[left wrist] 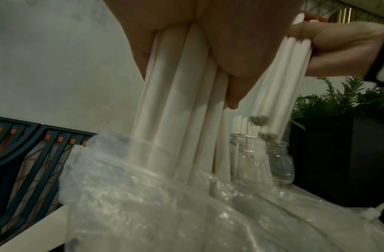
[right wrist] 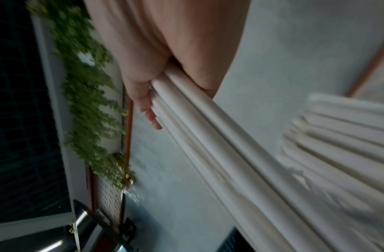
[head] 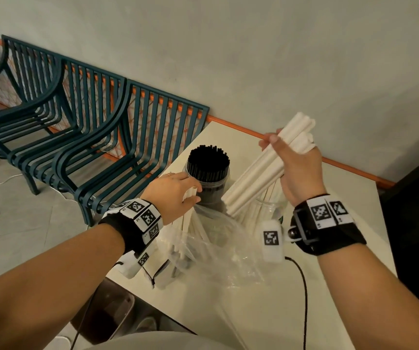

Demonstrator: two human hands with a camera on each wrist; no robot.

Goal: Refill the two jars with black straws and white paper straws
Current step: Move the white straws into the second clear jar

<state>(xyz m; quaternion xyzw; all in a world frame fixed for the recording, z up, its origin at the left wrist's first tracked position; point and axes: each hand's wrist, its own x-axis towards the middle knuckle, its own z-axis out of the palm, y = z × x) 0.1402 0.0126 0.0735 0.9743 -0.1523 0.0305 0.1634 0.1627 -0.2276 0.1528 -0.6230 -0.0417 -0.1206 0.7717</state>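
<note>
Right hand (head: 298,170): clenched round a slanted white bundle (head: 266,168), raised above the clear jar (head: 269,210).
Bundle: lower ends just over that jar's mouth, upper ends past the fingers.
Left hand (head: 171,192): grips more white straws (left wrist: 180,102), which rise out of the bag (head: 216,251) below it.
Black jar (head: 208,178): touching beside the left fingers, packed with black straws (head: 208,159).
Table (head: 254,311): under the bag and jars.
</note>
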